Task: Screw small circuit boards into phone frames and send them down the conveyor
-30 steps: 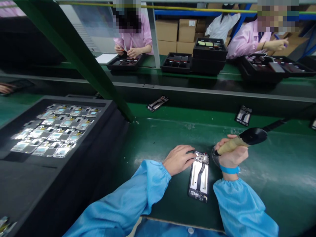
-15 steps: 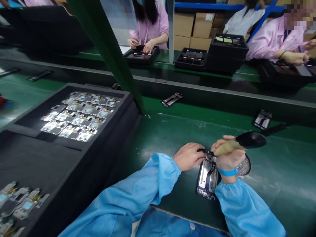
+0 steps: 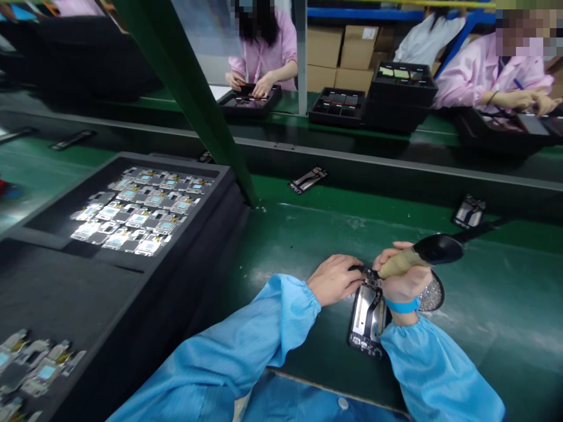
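Note:
An opened phone [image 3: 366,319] with silver plates and a black flex cable lies on the green workbench before me. At its top left edge, my left hand [image 3: 336,280] grips it, fingers bent over the edge. My right hand [image 3: 407,284], with a blue wrist strap, is wrapped round an electric screwdriver [image 3: 401,262]. The screwdriver has a beige wrapped grip and a black cable end, and slants down over the phone's top end. Its tip is hidden behind my fingers. Partly behind my right wrist is a round dish [image 3: 431,295] of small metal screws.
Left of me stands a black tray [image 3: 220,176] with several circuit boards [image 3: 138,217]. More opened phones [image 3: 308,179] lie along the back rail [image 3: 352,157]. A green post [image 3: 197,105] slants up at left. Co-workers in pink [image 3: 285,44] handle black trays [image 3: 338,106] opposite.
Both hands stay at the phone, with the screwdriver still over its top end. The view has shifted slightly. Opposite at right, a co-worker's hands have moved a little.

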Motion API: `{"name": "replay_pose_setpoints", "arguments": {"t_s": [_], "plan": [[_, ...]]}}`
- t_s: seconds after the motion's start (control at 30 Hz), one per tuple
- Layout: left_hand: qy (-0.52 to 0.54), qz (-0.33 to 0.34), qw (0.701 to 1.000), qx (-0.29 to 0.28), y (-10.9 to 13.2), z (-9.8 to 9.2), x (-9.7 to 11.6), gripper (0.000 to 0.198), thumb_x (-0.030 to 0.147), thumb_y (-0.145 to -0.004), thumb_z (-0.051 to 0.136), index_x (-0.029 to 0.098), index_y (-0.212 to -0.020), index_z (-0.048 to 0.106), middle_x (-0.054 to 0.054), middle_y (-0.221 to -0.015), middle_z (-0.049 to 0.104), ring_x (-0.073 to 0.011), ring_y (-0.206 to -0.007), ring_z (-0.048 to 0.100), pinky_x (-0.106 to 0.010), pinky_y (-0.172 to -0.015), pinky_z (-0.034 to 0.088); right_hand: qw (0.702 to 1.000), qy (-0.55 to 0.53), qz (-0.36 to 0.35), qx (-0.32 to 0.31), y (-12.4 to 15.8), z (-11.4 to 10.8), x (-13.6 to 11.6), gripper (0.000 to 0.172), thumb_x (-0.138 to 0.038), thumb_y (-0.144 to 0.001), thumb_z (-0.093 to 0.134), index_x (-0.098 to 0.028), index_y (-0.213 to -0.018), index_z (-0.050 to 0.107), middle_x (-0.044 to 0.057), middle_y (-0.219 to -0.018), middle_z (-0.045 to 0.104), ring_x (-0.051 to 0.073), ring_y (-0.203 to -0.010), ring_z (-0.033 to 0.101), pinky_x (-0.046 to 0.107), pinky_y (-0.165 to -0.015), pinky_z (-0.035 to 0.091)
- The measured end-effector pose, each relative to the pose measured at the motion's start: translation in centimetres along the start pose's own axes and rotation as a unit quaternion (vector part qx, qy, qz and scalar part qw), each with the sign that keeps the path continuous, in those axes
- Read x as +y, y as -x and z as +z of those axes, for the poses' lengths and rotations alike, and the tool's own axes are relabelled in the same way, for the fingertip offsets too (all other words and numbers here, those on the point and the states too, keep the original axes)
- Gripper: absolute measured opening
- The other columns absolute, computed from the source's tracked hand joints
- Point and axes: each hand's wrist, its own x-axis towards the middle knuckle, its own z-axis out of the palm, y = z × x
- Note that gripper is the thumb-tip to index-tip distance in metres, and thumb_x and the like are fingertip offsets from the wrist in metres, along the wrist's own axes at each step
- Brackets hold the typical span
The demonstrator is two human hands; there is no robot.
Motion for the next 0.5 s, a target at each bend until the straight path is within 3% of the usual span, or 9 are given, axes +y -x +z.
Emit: {"name": "replay_pose_setpoints", "arguments": {"t_s": [0.13, 0.23, 0.33, 0.43, 0.5], "plan": [[0.013, -0.010, 1.000, 0.000, 0.0, 0.1, 0.1, 0.020, 0.033, -0.114, 0.065, 0.024, -0.123, 0.079, -0.008, -0.145, 0.074, -0.0272, -0.139, 0.068, -0.046, -0.122, 0.052, 0.994, -0.012, -0.055, 0.089, -1.8, -2.1, -0.6, 0.075, -0.093, -0.094, 0.045, -0.022, -0.101, 0.067, -0.003, -0.057, 0.057, 0.018, -0.038, 0.051, 0.031, -0.038, 0.043], [0.039, -0.035, 0.999, -0.006, -0.7, 0.4, 0.5, 0.017, 0.034, -0.106, 0.078, 0.022, -0.118, 0.076, -0.010, -0.152, 0.072, -0.0292, -0.140, 0.067, -0.048, -0.124, 0.049, 0.990, 0.005, -0.058, 0.127, -2.6, -3.6, -0.7, 0.070, -0.089, -0.096, 0.049, -0.021, -0.099, 0.069, -0.002, -0.057, 0.059, 0.018, -0.038, 0.052, 0.032, -0.038, 0.044], [0.057, -0.081, 0.995, -0.031, -1.8, 0.5, 1.3, 0.032, 0.033, -0.096, 0.090, 0.022, -0.120, 0.072, -0.009, -0.139, 0.077, -0.0299, -0.130, 0.071, -0.048, -0.120, 0.051, 0.990, 0.008, -0.047, 0.135, -2.7, -4.3, -0.4, 0.070, -0.088, -0.097, 0.050, -0.022, -0.101, 0.070, -0.002, -0.059, 0.060, 0.018, -0.039, 0.053, 0.032, -0.038, 0.043], [0.066, -0.116, 0.990, -0.053, -2.4, 0.2, 1.8, 0.033, 0.029, -0.095, 0.089, 0.023, -0.122, 0.071, -0.006, -0.122, 0.079, -0.0303, -0.122, 0.072, -0.047, -0.112, 0.054, 0.992, 0.020, -0.035, 0.122, -2.6, -4.4, 0.0, 0.071, -0.089, -0.097, 0.049, -0.021, -0.103, 0.070, -0.002, -0.060, 0.060, 0.019, -0.039, 0.055, 0.032, -0.038, 0.043], [0.102, -0.126, 0.985, -0.052, -2.4, -0.2, 1.9, 0.036, 0.025, -0.092, 0.090, 0.023, -0.122, 0.071, -0.006, -0.121, 0.078, -0.0304, -0.122, 0.071, -0.045, -0.111, 0.055, 0.992, 0.029, -0.030, 0.118, -2.5, -4.4, 0.2, 0.072, -0.089, -0.097, 0.048, -0.021, -0.104, 0.068, -0.002, -0.059, 0.060, 0.018, -0.039, 0.055, 0.032, -0.038, 0.044]]}}
